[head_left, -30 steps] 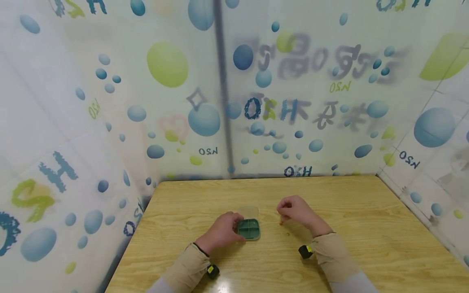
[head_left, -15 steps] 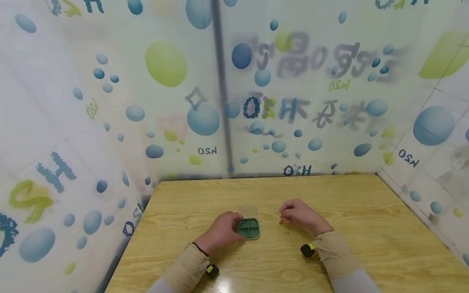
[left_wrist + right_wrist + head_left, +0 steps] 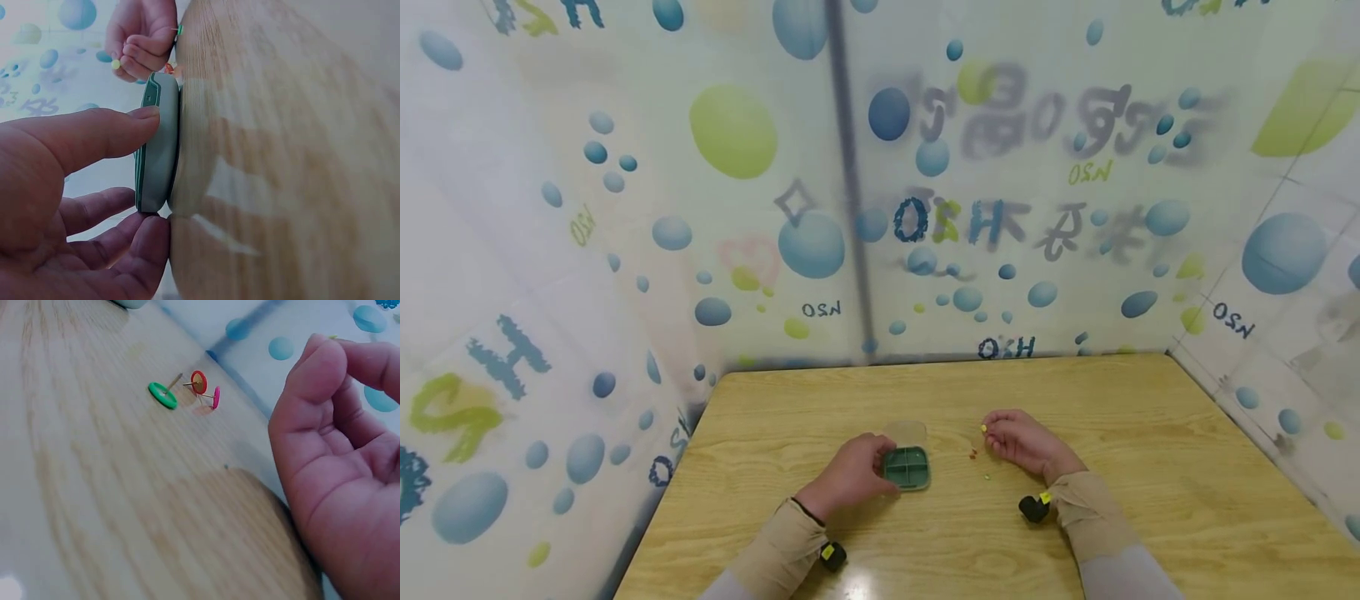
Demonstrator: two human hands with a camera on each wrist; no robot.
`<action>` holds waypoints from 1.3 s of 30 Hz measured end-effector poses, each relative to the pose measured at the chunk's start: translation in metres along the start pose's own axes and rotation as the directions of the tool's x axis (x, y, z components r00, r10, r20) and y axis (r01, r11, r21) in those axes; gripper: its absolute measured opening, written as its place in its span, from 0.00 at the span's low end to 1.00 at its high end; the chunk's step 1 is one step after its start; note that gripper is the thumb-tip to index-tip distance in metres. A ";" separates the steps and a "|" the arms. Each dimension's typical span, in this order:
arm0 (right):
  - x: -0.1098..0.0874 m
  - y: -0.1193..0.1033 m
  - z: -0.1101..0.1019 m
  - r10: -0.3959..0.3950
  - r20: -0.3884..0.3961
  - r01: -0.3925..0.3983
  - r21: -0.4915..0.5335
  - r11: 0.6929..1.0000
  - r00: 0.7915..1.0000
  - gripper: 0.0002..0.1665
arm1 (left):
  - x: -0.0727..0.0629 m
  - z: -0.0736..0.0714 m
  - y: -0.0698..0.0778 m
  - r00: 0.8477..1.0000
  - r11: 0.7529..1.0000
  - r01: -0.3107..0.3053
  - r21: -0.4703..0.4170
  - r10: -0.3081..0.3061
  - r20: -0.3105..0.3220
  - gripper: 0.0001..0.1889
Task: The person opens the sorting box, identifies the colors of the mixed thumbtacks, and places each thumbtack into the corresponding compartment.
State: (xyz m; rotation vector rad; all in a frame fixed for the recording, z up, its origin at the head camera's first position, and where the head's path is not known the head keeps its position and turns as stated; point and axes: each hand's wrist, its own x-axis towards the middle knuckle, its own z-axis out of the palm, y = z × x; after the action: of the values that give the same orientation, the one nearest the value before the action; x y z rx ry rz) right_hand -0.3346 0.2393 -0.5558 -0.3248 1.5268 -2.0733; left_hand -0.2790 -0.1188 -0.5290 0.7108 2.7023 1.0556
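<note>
My left hand (image 3: 850, 477) grips a small green four-part compartment box (image 3: 916, 477) by its left side, thumb at the near edge and fingers at the far edge. The box lies on the table with its pale lid (image 3: 906, 432) folded open behind it. To the right, my right hand (image 3: 1018, 442) pinches a yellow thumbtack (image 3: 115, 64) between thumb and forefinger, raised above the wood. Below it lie a green thumbtack (image 3: 164, 395), a red thumbtack (image 3: 199, 382) and a pink thumbtack (image 3: 217, 397), close together with pins showing.
The wooden table (image 3: 805, 408) runs back to a patterned curtain (image 3: 745, 250) with blue and green spots. More of this sheeting hangs at the left and right. Black wrist cameras sit under both wrists.
My right hand has lifted away from the red and pink thumbtacks, moving slightly right and turning, with the yellow thumbtack in its fingertips. My left hand stays on the box.
</note>
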 end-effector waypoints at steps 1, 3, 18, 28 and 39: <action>0.000 -0.001 0.000 -0.002 0.003 0.002 0.022 1.000 1.000 0.19 | 0.000 0.000 0.000 1.000 1.000 0.000 0.001 0.000 -0.001 0.33; 0.000 -0.002 0.000 -0.010 0.010 0.010 0.055 0.998 1.000 0.20 | 0.000 0.000 0.001 1.000 1.000 -0.002 -0.001 0.002 -0.003 0.33; -0.007 -0.007 -0.003 -0.163 0.143 0.086 0.436 0.896 0.976 0.32 | -0.001 -0.001 0.004 1.000 1.000 -0.001 0.018 0.001 -0.004 0.32; -0.010 -0.005 -0.015 -0.297 0.145 0.100 0.732 0.674 0.944 0.29 | -0.001 -0.001 0.004 1.000 1.000 0.003 0.006 -0.003 -0.003 0.32; -0.009 -0.002 -0.022 -0.420 0.199 0.063 0.843 0.534 0.885 0.31 | -0.001 -0.001 0.003 1.000 1.000 0.008 -0.008 -0.008 0.004 0.32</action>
State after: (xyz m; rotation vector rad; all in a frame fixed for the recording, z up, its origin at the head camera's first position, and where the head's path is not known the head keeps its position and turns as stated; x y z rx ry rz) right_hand -0.3387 0.2620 -0.5597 -0.5535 0.1591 -2.4947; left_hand -0.2770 -0.1181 -0.5259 0.6993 2.6934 1.0616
